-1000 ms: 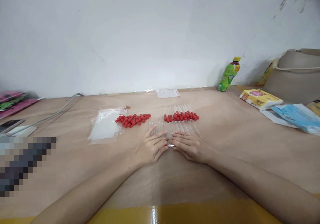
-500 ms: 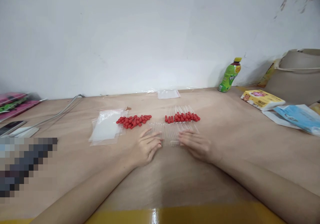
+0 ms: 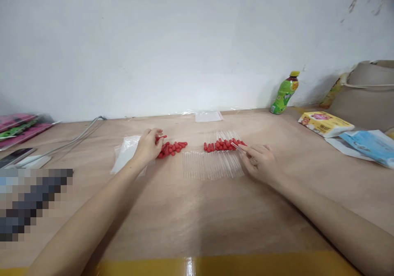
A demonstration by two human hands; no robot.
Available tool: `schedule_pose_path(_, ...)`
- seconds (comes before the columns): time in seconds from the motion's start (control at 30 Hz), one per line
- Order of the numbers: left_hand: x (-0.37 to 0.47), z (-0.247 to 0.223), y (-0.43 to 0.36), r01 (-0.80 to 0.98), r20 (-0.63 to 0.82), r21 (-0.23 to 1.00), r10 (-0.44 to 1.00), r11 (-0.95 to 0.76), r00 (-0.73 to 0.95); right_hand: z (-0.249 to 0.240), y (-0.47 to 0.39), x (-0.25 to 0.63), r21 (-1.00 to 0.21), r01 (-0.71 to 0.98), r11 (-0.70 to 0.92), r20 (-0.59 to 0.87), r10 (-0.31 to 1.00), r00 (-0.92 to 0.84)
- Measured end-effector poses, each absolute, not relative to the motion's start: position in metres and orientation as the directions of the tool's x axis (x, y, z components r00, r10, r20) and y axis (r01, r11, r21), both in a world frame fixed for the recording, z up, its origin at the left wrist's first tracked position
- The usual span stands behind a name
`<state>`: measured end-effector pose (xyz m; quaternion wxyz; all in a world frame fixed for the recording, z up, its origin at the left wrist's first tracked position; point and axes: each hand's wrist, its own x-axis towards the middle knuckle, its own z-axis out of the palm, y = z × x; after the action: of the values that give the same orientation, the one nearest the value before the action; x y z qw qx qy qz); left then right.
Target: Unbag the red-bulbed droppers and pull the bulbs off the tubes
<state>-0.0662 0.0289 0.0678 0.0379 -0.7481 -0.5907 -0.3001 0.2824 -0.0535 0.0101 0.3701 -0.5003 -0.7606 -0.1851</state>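
Observation:
My left hand (image 3: 150, 145) is closed on a red rubber dropper bulb (image 3: 162, 137) above the left side of a loose pile of red bulbs (image 3: 172, 148). My right hand (image 3: 260, 161) pinches a clear dropper tube (image 3: 234, 145), whose end points up and left. Left of that hand lies a row of clear tubes (image 3: 209, 165), side by side. Just behind the row are droppers with red bulbs fitted (image 3: 223, 144), their clear stems pointing to the wall. Clear plastic bags (image 3: 126, 152) lie partly under my left forearm.
A green drink bottle (image 3: 285, 93) stands by the wall, with a yellow tissue pack (image 3: 326, 124) and a blue packet (image 3: 369, 144) to its right. A grey cable (image 3: 83, 134) and a phone (image 3: 18, 157) lie at left. Another small bag (image 3: 208, 116) lies near the wall.
Both hands have left the row of tubes. My left hand has moved left and away to the bulb pile and taken a bulb; my right hand has moved right and lifted a tube.

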Motion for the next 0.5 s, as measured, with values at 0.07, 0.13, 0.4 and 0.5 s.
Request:
schedule_pose_path(0.07,-0.069,0.064,0.033,0.914,0.496,0.28,0.859,-0.293,0.123,0.012,-0.054,0.284,-0.121,0.915,0.384,0.714,0.675,-0.188)
schedule_pose_path(0.13,-0.07,0.057,0.033,0.914,0.504,0.267,0.853,-0.305,0.138,0.014,-0.055,0.284,-0.145,0.929,0.342,0.669,0.725,-0.163)
schedule_pose_path(0.4,-0.064,0.044,0.022,0.899,0.611,0.188,0.764,-0.395,0.208,0.012,-0.056,0.283,-0.144,0.964,0.223,0.596,0.798,-0.096)
schedule_pose_path(0.5,-0.05,0.037,0.005,0.861,0.73,0.116,0.631,-0.495,0.264,0.01,-0.056,0.282,-0.112,0.976,0.185,0.584,0.807,-0.086)
